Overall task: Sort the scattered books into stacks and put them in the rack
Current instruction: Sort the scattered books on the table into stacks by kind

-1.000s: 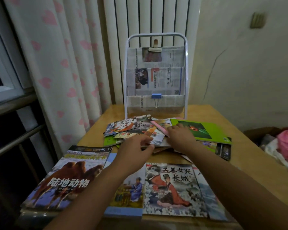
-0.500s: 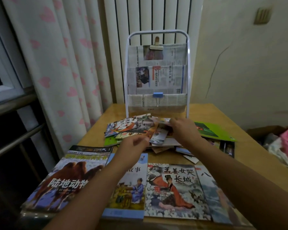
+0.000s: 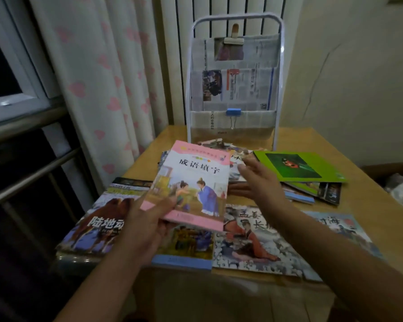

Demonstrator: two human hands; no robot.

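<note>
My left hand (image 3: 147, 219) grips a pink-bordered picture book (image 3: 191, 182) by its lower left corner and holds it above the table. My right hand (image 3: 258, 182) hovers with straight fingers just right of that book, over the scattered pile (image 3: 237, 159). A white-framed rack (image 3: 234, 84) lined with newspaper stands at the table's far edge. Along the near edge lie a camel book (image 3: 98, 219), a blue-edged book (image 3: 191, 249), a book with a red-robed figure (image 3: 251, 242) and a pale blue book (image 3: 337, 226).
A green book (image 3: 298, 167) tops a small heap at the right. The wooden table (image 3: 363, 196) meets a heart-patterned curtain (image 3: 98, 84) and metal rails (image 3: 28, 173) at left. Behind the rack is a radiator. A wall runs along the right.
My left hand has lifted the pink book out of the pile toward me. My right hand has let go of the pile and opened beside the book.
</note>
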